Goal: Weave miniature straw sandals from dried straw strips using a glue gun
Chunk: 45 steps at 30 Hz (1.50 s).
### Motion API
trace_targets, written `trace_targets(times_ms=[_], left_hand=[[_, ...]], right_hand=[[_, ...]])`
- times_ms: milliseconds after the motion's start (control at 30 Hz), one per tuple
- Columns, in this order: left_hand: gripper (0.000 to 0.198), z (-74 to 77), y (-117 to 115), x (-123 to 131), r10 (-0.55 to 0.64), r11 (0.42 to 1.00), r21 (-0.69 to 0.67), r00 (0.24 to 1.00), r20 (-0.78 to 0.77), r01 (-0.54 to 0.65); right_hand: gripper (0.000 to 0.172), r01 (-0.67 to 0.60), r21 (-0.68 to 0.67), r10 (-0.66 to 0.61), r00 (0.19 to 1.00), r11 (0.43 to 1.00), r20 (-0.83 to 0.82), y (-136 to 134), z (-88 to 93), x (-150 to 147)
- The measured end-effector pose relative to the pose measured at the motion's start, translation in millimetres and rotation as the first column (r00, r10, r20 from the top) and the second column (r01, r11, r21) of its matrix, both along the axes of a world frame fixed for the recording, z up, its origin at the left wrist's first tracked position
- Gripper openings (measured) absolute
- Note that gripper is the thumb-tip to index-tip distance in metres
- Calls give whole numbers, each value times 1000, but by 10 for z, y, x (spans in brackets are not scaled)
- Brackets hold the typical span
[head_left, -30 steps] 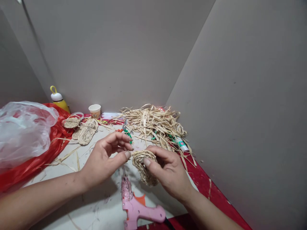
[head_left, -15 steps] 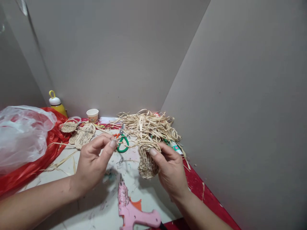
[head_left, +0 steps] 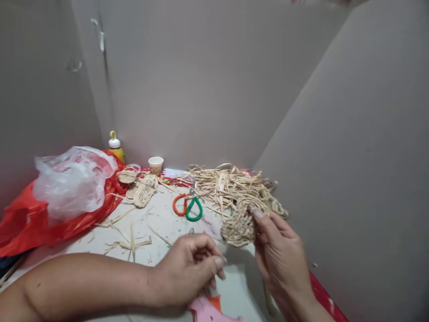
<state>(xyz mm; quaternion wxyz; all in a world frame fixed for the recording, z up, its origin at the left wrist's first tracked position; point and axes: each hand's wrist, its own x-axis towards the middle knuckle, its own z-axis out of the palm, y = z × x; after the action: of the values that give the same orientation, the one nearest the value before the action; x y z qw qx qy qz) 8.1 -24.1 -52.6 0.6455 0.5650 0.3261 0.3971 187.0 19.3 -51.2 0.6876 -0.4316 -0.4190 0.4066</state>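
Nearest, at the bottom edge, a pink glue gun (head_left: 208,311) with an orange trigger lies partly hidden behind the left hand (head_left: 187,272), which is low and a little left of the middle. This hand is half closed, its fingers curled in and the thumb tip close to the forefinger; whether anything is pinched there, I cannot tell. The right hand (head_left: 281,250), further right, has its thumb pressed against its fingers and pinches the right edge of a woven straw piece (head_left: 239,227). That piece is held up over the white table (head_left: 234,284), right of the middle, well apart from the left hand. Past the left hand lie scissors (head_left: 187,211) with one orange and one green handle, and loose straw strips (head_left: 125,244) lie to their left. At the far left, a clear plastic bag (head_left: 80,181) rests on a red bag (head_left: 20,223), with woven straw pads (head_left: 145,190) just to the right. Behind the held piece spreads a straw pile (head_left: 231,183). Farthest, near the wall, stand a paper cup (head_left: 156,166) and, left of it, a yellow bottle (head_left: 115,146) with a white cap.
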Motion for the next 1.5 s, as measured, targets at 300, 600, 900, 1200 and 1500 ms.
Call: trace_targets(times_ms=[300, 600, 900, 1200, 1500], left_hand=[[44, -257, 0, 21, -15, 999, 35, 1000, -26, 16], [51, -225, 41, 2, -67, 997, -45, 998, 13, 67], [51, -301, 230, 53, 86, 962, -270, 989, 124, -50], [52, -285, 181, 58, 95, 964, -259, 984, 153, -53], [40, -277, 221, 74, 194, 936, -332, 960, 200, -120]], right_hand=[[12, -58, 410, -283, 636, 910, 718, 185, -347, 136], [21, -458, 158, -155, 44, 875, 987, 312, -499, 88], [35, -492, -55, 136, 130, 869, 982, 97, -58, 297], [26, -493, 69, 193, 459, 867, 867, -263, 52, -98], [22, -348, 204, 102, 687, 915, 719, -214, -90, -113]])
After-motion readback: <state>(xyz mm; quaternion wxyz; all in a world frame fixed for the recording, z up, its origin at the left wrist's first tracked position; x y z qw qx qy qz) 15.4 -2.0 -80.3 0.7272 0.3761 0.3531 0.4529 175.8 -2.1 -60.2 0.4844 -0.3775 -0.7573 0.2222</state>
